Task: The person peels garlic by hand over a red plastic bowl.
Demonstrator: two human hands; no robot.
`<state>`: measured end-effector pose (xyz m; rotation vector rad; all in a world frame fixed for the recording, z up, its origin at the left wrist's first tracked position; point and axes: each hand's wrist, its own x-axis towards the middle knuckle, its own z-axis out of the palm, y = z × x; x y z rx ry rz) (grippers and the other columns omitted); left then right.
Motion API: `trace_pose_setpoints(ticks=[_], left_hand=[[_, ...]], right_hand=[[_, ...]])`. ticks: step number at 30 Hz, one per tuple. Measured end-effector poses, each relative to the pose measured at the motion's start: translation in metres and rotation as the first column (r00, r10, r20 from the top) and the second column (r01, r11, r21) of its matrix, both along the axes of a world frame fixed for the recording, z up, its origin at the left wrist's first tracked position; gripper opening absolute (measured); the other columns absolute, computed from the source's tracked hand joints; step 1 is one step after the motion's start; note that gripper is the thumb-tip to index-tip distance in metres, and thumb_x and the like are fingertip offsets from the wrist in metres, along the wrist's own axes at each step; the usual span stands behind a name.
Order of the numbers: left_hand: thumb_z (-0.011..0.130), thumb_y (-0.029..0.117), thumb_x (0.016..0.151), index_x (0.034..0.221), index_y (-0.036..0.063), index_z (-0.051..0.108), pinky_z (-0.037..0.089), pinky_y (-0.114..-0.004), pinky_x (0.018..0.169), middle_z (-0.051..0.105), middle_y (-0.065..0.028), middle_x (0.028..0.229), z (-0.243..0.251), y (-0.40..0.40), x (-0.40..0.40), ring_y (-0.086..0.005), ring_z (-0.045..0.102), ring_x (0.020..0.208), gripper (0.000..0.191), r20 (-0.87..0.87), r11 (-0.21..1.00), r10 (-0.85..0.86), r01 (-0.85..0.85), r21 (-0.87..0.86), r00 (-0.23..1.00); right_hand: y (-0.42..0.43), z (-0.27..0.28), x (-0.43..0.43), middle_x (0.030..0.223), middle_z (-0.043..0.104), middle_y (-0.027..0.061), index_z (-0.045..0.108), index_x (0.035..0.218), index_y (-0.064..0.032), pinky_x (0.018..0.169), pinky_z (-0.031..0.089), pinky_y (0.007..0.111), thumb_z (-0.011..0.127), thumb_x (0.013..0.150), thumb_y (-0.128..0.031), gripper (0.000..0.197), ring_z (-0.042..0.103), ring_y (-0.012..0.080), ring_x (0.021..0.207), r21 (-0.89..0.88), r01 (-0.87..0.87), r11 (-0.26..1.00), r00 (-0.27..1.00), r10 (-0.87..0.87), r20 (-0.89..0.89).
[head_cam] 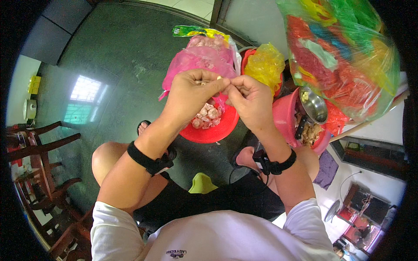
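Note:
My left hand (196, 93) pinches a small pale garlic clove (219, 78) between its thumb and fingers. The fingertips of my right hand (250, 99) meet the left thumb beside the clove; whether they grip some skin is hidden by the curled fingers. Below both hands stands a red plastic basin (215, 137) with garlic bulbs and cloves (208, 115) in it. Just beyond it lies a pink plastic bag (196, 60) of garlic. A steel bowl (318, 109) with a few peeled cloves (305, 96) rests on a pink bucket (284, 112) at the right.
In the bucket are dry garlic skins (312, 134) and a black-handled knife (300, 127). A yellow plastic bag (266, 67) sits in a red container behind. One large clear bag of coloured plastic bags (343, 62) bulges at the upper right. Wooden chairs (49, 163) stand left.

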<state>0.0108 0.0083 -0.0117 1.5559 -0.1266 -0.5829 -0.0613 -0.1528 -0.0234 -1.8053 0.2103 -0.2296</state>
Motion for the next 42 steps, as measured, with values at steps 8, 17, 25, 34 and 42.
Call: trace_pose_setpoints(ticks=[8,17,25,34,42], left_hand=[[0.077,0.008,0.092,0.11,-0.0008,0.076,0.055,-0.023,0.071,0.075,-0.0053,0.092,0.015,0.001,0.0,-0.0095,0.066,0.078,0.02,-0.053,0.99,-0.058,0.05,-0.133,0.997],[0.082,0.009,0.088,0.102,-0.001,0.075,0.055,-0.024,0.068,0.076,-0.0071,0.092,0.009,0.001,0.003,-0.0102,0.067,0.073,0.018,-0.032,0.991,-0.084,0.081,-0.107,0.996],[0.079,0.006,0.089,0.104,-0.0029,0.074,0.06,-0.027,0.072,0.076,-0.0102,0.093,0.008,0.002,-0.002,-0.0135,0.071,0.076,0.018,-0.028,0.992,-0.096,0.093,-0.089,0.995],[0.071,0.007,0.097,0.119,-0.0013,0.071,0.062,-0.03,0.08,0.075,-0.0113,0.106,0.012,0.002,0.0,-0.0172,0.073,0.09,0.024,-0.293,0.895,-0.17,0.023,-0.445,0.941],[0.07,0.006,0.097,0.121,-0.0016,0.069,0.062,-0.031,0.083,0.075,-0.0114,0.107,0.011,0.003,0.002,-0.0172,0.073,0.092,0.026,-0.325,0.882,-0.176,0.003,-0.471,0.929]], right_hand=[[-0.005,0.002,-0.002,0.072,0.07,0.0038,0.073,0.094,0.0011,0.057,0.048,0.026,0.073,0.09,-0.005,0.007,0.061,0.0061,0.063,-0.004,0.043,0.999,0.996,-0.043,0.078],[-0.01,0.018,-0.002,0.072,0.068,0.0034,0.072,0.094,0.0016,0.057,0.049,0.023,0.072,0.087,0.003,0.006,0.06,0.0054,0.061,-0.404,0.09,0.91,0.932,0.065,0.355],[-0.011,0.017,-0.004,0.076,0.068,0.0121,0.067,0.088,-0.0059,0.062,0.055,0.038,0.075,0.08,-0.003,0.012,0.069,0.0289,0.068,-0.487,0.111,0.866,0.951,0.051,0.306],[-0.01,0.016,-0.003,0.078,0.067,-0.0001,0.066,0.092,-0.0011,0.063,0.051,0.024,0.067,0.092,-0.001,0.002,0.062,0.0044,0.072,0.137,0.065,0.988,0.994,-0.076,0.081],[-0.006,0.026,-0.006,0.08,0.07,0.0034,0.069,0.097,-0.0008,0.062,0.051,0.026,0.071,0.092,-0.003,0.006,0.066,0.0084,0.071,0.119,0.012,0.993,0.982,-0.034,0.186]])
